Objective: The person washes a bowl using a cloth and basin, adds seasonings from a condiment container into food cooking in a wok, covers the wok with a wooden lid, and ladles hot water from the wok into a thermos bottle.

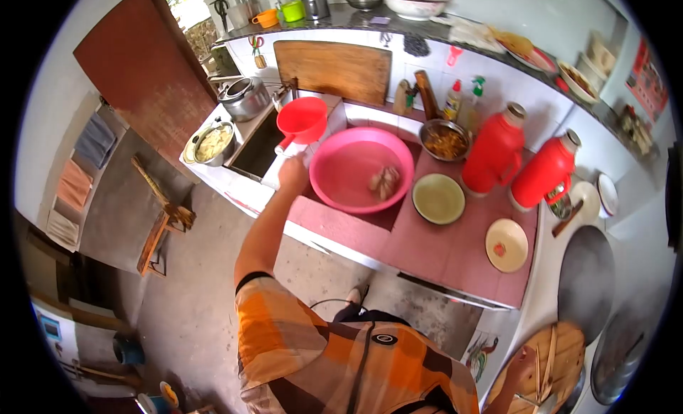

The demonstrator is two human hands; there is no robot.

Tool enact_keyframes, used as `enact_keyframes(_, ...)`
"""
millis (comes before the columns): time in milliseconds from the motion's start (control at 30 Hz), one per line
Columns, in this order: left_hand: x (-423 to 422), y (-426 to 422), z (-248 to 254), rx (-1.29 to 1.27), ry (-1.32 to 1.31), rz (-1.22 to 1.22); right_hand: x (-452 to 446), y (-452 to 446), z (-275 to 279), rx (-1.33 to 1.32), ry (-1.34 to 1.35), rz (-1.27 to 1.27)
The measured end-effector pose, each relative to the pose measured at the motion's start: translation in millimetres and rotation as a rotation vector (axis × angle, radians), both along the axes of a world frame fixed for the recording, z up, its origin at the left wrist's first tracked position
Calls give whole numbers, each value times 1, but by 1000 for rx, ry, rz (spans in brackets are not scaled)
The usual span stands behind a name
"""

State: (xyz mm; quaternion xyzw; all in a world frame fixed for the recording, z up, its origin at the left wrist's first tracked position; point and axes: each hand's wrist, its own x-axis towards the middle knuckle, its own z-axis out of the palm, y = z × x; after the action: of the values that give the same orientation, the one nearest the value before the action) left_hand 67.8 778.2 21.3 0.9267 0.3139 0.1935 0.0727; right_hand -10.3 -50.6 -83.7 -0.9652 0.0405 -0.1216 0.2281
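Note:
My left hand is closed at the handle end of a red dipper, just left of a pink basin. The basin holds water, with several pale, lumpy pieces on its right side. At the lower right, my right hand is over a round wooden lid, close to some wooden sticks; its fingers are too indistinct to read. A pale green bowl sits right of the basin, and a cream bowl stands farther right.
Two red thermoses and a metal bowl of food stand on the right of the counter. Left of the dipper are a sink, a pot of pale slices and a lidded pot. A cutting board leans behind the basin.

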Motion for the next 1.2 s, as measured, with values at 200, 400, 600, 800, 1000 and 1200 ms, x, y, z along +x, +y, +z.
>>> enact_keyframes(200,59,219,-50,-584,148,190,43,206,42,130,17,317)
enact_keyframes(400,71,157,-94,-1835,-489,63,65,327,73,194,140,354)
enact_keyframes(600,46,106,-83,-99,-263,-243,89,414,55,129,208,573)
enact_keyframes(800,12,-7,-31,-1198,-171,-455,98,521,76,403,444,800)
enact_keyframes(1000,-8,-190,-25,-1609,60,-842,75,500,102,1536,698,168)
enact_keyframes(1200,43,-320,16,-1221,332,-1474,71,359,127,1413,261,-166)
